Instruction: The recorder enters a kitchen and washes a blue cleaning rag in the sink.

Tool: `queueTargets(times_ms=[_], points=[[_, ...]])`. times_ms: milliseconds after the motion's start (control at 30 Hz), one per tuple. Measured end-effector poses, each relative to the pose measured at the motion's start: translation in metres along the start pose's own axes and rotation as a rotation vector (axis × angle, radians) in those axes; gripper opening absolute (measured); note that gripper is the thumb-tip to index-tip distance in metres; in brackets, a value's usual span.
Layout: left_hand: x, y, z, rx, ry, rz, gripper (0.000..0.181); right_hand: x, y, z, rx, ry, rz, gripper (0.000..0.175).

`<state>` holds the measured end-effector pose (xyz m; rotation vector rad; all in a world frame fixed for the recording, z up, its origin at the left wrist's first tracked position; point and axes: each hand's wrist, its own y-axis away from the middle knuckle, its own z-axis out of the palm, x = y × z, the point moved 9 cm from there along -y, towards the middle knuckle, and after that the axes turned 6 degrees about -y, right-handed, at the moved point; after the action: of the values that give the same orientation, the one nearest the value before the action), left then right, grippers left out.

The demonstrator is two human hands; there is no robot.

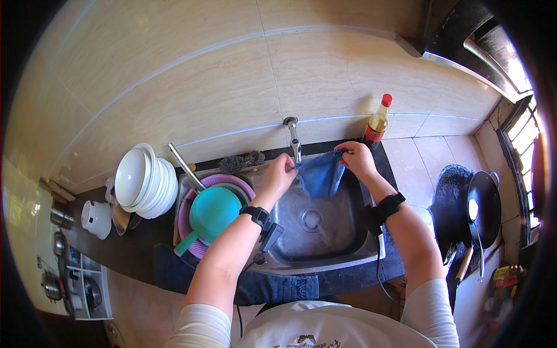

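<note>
A blue cloth [321,175] hangs spread between my two hands over the right part of a stainless steel sink [339,226]. My left hand [280,174] pinches its left upper corner, just in front of the chrome faucet [295,139]. The opposite corner is gripped by my right hand [357,160], near a glass bottle with a red cap [377,124]. Below the cloth lies the sink drain [311,219], with a little water around it. Black bands with small devices are strapped around both wrists.
Left of the basin, a turquoise plastic scoop [215,211] rests in a pink basket [185,213]. Stacked white bowls [141,180] and a white container [95,219] stand farther left. A dark scrubber [241,162] lies behind the sink, a dark towel [278,288] along the front edge; a black wok [485,209] is at right.
</note>
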<state>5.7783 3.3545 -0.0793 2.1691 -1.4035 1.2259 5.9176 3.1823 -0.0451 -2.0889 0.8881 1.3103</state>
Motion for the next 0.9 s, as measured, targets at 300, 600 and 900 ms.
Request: queueTargets(times_ms=[300,600,900], points=[[-0.022,0.002,-0.011,-0.013,0.213,-0.090,0.014,0.009,-0.010,0.011,0.020,-0.075,-0.011,0.026],[-0.013,0.012,-0.056,0.053,-0.012,0.068,0.024,-0.020,-0.002,0.064,-0.067,0.224,-0.240,0.028],[-0.020,0.014,-0.101,0.175,-0.208,0.094,0.014,-0.025,-0.004,0.089,-0.012,0.276,-0.343,0.020]])
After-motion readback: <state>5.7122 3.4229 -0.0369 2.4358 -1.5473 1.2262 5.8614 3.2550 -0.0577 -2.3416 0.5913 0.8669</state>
